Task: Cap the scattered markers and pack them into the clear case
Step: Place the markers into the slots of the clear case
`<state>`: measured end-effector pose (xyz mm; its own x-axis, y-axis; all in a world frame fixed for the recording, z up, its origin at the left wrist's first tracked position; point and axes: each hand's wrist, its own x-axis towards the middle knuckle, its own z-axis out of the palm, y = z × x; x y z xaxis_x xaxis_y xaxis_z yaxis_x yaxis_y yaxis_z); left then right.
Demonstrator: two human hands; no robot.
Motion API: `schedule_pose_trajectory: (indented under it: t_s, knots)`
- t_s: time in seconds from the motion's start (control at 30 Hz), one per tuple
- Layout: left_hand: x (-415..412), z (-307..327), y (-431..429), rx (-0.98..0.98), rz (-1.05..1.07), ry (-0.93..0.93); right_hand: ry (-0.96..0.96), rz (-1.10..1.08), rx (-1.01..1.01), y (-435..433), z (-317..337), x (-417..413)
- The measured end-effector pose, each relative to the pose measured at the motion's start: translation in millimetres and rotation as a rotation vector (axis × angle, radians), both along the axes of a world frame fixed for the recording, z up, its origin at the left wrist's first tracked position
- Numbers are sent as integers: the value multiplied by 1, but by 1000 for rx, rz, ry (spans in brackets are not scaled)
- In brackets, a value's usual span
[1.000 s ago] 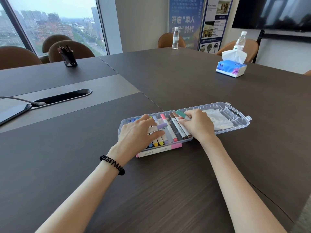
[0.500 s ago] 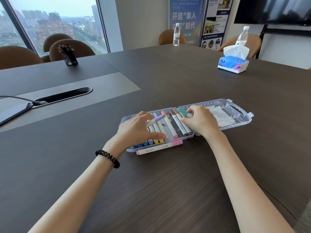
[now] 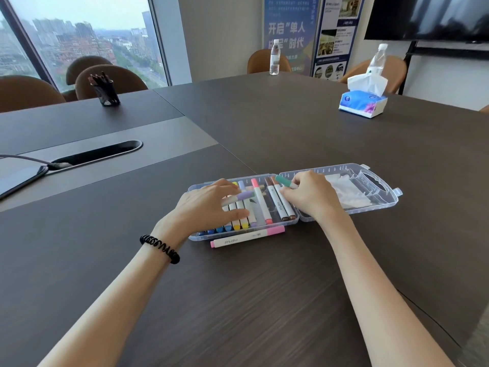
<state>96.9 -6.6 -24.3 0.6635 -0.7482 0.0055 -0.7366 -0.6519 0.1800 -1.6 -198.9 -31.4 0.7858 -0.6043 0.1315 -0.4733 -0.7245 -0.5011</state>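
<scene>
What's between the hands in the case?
Head view: pink-capped marker and two brown-capped markers in the clear case, between left hand (lilac marker) and right hand (teal marker).

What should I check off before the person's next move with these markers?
1. Clear plastic case lies open: ok.
2. Left hand holds purple-capped marker, visible end capped: ok.
3. Right hand pinches green-capped marker, visible end capped: ok.
4. All markers packed: not ok; pink-capped white marker lies on the dark table beside the case.
5. Free slot for it: cannot tell.
</scene>
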Motion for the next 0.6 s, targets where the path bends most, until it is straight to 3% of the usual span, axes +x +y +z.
schedule_pose_trajectory:
  t_s: [0.27, 0.4, 0.6]
  knots:
    - [6, -3, 4, -159, 58, 135, -254, 121, 158, 3, 6, 2]
    - [4, 0, 2, -250, 145, 180, -279, 200, 196, 8, 4, 6]
    - [5, -9, -1, -257, 260, 87, -309, 239, 299, 10, -4, 10]
